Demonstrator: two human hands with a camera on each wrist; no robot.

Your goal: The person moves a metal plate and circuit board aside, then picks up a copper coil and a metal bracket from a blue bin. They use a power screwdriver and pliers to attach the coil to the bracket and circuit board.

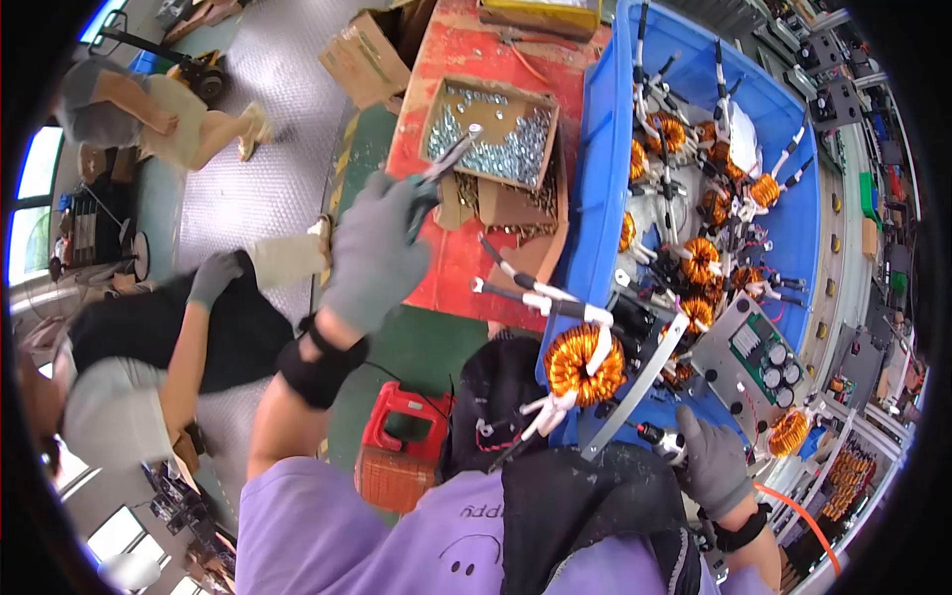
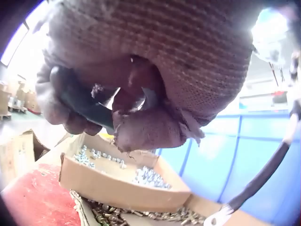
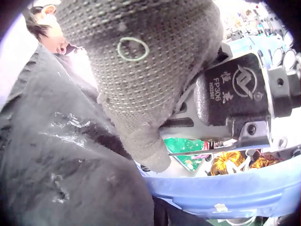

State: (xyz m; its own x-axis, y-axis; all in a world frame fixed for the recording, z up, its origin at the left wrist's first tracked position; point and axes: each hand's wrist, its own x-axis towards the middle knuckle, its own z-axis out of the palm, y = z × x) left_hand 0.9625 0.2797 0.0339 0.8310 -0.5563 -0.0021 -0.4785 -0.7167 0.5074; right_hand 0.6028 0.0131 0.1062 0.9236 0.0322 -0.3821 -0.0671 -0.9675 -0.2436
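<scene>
My gloved left hand [image 1: 377,263] grips a pair of pliers [image 1: 452,162] by the dark green handles. At the jaw tips shows a small shiny ring-like piece of hardware [image 1: 475,130], over a cardboard box [image 1: 433,119] of small silvery fasteners. In the left wrist view the fingers curl round the handle [image 2: 84,103]. My gloved right hand [image 1: 714,461] holds a black and silver power driver [image 3: 230,89] marked FP306. A copper-wound ring coil [image 1: 570,372] with sleeved leads stands near my chest, beside a flat metal bar [image 1: 635,387].
A blue bin [image 1: 593,183] holds several copper coils with cables. A plate with a green circuit board [image 1: 759,347] lies at its near end. The red table [image 1: 421,89] carries the boxes. A red machine [image 1: 402,436] stands on the floor; two people are at the left.
</scene>
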